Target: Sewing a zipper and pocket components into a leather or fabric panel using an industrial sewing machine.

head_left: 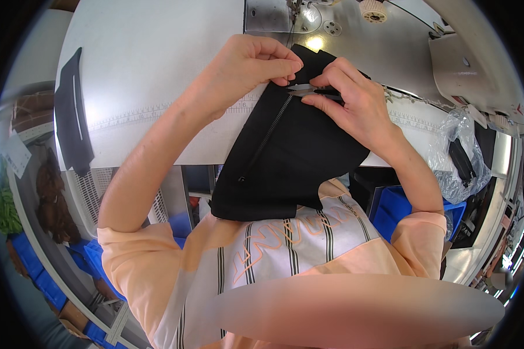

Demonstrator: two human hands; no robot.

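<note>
A black fabric piece (308, 145) hangs over the table's near edge and down against my shirt. Along its left part runs a zipper (271, 129), its pull near the lower end. My right hand (361, 102) grips small thread snips (304, 91), whose blades lie at the zipper's top end. Just left of them, my left hand (256, 61) is closed in a pinch above the fabric's upper edge. Whatever is between its fingertips is too small to make out.
A sewing machine (471, 70) stands at the right, its needle area beyond the fabric. A ruler strip (140, 114) crosses the white table (140, 52). A dark slotted fabric piece (73, 116) lies far left, a clear plastic bag (461, 157) at right. Blue bins (390, 209) sit below.
</note>
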